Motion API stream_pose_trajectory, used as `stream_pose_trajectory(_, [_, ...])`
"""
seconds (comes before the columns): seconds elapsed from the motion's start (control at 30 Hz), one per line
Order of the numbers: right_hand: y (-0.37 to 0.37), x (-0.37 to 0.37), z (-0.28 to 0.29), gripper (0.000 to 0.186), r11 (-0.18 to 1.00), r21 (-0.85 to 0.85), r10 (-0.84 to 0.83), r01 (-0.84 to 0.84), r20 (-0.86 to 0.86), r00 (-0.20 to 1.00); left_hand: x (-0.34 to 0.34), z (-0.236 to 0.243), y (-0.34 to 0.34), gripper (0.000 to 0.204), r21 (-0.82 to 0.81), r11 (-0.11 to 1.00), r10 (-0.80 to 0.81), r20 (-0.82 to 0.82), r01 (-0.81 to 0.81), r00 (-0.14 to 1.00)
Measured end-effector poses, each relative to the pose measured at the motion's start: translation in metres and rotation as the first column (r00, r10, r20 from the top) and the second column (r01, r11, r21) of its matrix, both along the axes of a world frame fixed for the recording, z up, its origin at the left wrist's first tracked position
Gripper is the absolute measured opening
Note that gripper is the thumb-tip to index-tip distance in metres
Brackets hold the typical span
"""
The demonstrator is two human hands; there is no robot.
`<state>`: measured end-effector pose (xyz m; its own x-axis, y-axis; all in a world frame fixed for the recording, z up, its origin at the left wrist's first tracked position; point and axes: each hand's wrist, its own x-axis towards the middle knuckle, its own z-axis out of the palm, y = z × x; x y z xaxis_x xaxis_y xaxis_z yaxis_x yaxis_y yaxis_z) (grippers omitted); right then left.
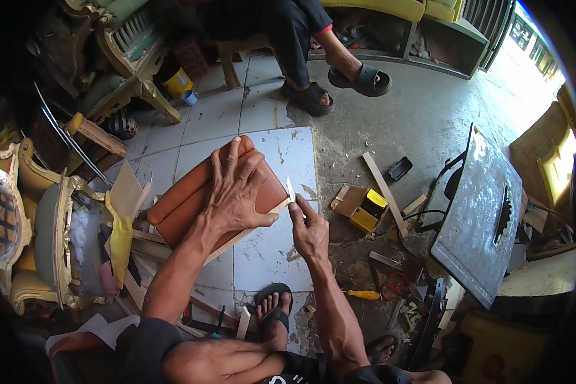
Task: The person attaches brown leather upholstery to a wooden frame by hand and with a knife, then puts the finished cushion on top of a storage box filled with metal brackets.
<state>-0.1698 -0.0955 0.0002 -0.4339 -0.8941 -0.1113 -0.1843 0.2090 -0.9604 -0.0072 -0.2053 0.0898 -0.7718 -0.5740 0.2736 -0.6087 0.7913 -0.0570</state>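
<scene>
A padded brown leather piece [179, 211] lies tilted in front of me, with a pale wooden edge [237, 239] along its lower right side. My left hand [233, 192] rests spread over its top, fingers apart and thumb toward the right edge. My right hand [309, 232] grips a slim, pointed, pale blade-like piece [290, 189] at the cushion's right corner; exactly what it is cannot be made out.
A seated person's sandalled feet [358, 80] are ahead. Carved chair frames [57, 237] crowd the left; a metal saw table [470, 211] leans at right. A yellow-and-black box [368, 211], offcuts and a screwdriver [361, 294] litter the floor.
</scene>
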Motion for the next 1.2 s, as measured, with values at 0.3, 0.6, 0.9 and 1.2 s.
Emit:
stream_pose_trajectory(0.3, [0.012,-0.004,0.006,0.057,0.985,-0.017,0.173,-0.172,0.071,0.982,-0.001,0.000,0.000,0.086,0.014,1.000,0.002,-0.006,-0.002,1.000])
stream_pose_trajectory(0.6, [-0.003,-0.003,-0.029,0.053,0.993,-0.120,0.018,-0.011,0.065,0.998,-0.003,0.000,0.003,0.086,0.020,1.000,0.003,-0.002,-0.003,1.000])
stream_pose_trajectory(0.9, [0.011,0.000,0.027,0.057,0.975,0.118,0.183,-0.189,0.059,0.981,0.002,0.000,-0.002,0.083,-0.001,1.000,-0.002,-0.024,0.002,1.000])
stream_pose_trajectory(1.2, [0.005,-0.006,-0.016,0.049,0.998,-0.004,0.055,-0.069,0.655,0.753,0.002,0.006,0.001,0.084,0.018,1.000,0.016,0.001,-0.016,1.000])
